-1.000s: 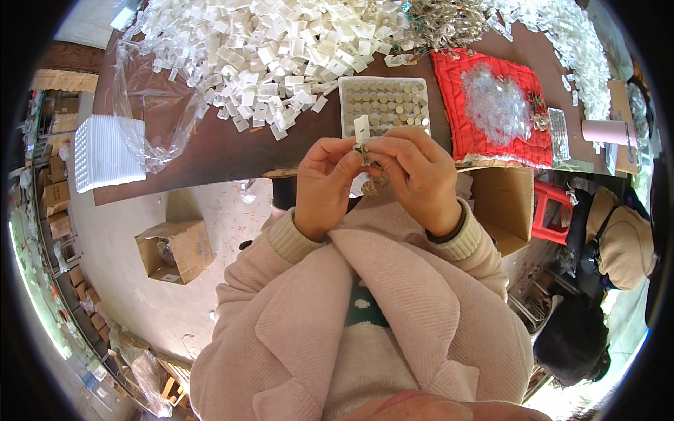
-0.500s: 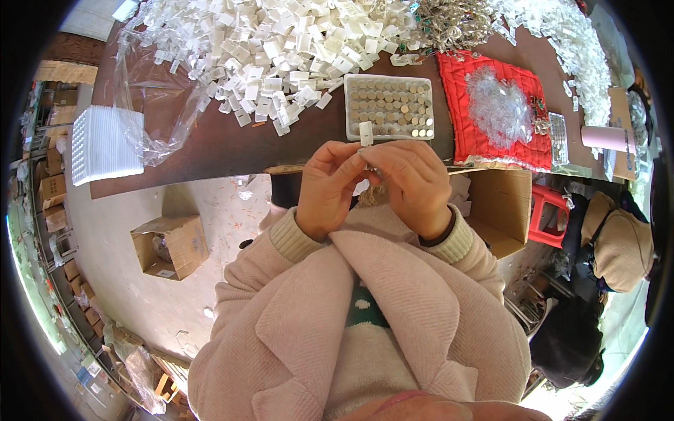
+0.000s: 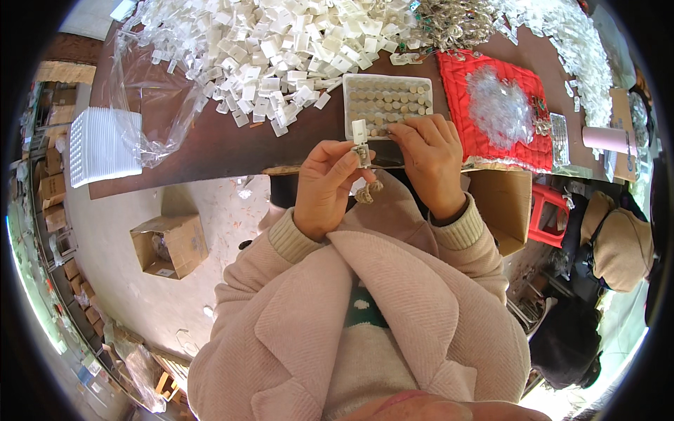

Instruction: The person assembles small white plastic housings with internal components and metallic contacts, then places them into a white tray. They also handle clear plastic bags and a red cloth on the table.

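Note:
My left hand (image 3: 323, 188) pinches a small white plastic case (image 3: 361, 156) between thumb and fingers. Its lid stands up and swung open, and small metal parts show inside. A bundle of beige cord or wire (image 3: 368, 191) hangs below the case. My right hand (image 3: 432, 160) reaches over the near right corner of a white plastic tray (image 3: 347, 105). Its thumb and fingertips are pressed together there; what they hold, if anything, is hidden. Rows of round metal button cells (image 3: 388, 98) lie in the tray, some covered by my right hand.
A heap of white plastic cases (image 3: 281, 52) spreads beyond the tray. Left are stacked white trays (image 3: 105, 147) and a clear bag (image 3: 158, 133). Right, clear plastic bits (image 3: 498, 105) lie on red cloth (image 3: 460, 133). A cardboard box (image 3: 184, 245) stands on the floor.
My right hand has left the case and moved right and forward to the tray. The left hand keeps the case, whose inside and hanging bundle now show more.

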Tool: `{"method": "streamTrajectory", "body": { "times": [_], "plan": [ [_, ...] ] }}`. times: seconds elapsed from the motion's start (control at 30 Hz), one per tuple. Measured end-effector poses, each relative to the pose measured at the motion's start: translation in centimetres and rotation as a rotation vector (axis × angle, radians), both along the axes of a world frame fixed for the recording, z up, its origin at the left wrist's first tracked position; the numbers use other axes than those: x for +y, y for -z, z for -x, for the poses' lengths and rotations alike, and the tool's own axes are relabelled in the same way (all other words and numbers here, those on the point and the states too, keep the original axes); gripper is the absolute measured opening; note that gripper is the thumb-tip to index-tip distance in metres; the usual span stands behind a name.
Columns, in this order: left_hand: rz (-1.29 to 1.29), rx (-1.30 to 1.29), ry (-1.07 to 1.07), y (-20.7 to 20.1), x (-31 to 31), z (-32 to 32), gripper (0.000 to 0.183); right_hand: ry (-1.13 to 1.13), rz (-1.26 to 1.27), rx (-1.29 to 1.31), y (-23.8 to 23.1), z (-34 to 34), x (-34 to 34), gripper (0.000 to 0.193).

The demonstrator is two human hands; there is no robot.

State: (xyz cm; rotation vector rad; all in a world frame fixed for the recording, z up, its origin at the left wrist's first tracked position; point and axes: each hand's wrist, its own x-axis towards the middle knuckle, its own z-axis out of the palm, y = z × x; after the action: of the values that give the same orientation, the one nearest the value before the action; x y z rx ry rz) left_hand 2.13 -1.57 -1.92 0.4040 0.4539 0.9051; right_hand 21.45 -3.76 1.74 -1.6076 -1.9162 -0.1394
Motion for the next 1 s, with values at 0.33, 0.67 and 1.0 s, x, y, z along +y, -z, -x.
{"method": "streamTrajectory", "body": {
  "times": [0.33, 0.67, 1.0],
  "plan": [
    [0.016, -0.101, 0.007, -0.4, 0.1, -0.4, 0.013, -0.07, -0.068, 0.401, -1.8, 3.2, -0.9, 0.021],
    [0.058, -0.113, -0.02, -0.2, -0.1, 0.3, 0.013, -0.174, -0.007, 0.368, -2.4, 3.4, -1.2, 0.023],
    [0.115, -0.095, 0.029, -0.9, 0.0, 0.9, 0.015, -0.091, 0.077, 0.836, -2.6, 4.4, -0.8, 0.025]
  ]
}}
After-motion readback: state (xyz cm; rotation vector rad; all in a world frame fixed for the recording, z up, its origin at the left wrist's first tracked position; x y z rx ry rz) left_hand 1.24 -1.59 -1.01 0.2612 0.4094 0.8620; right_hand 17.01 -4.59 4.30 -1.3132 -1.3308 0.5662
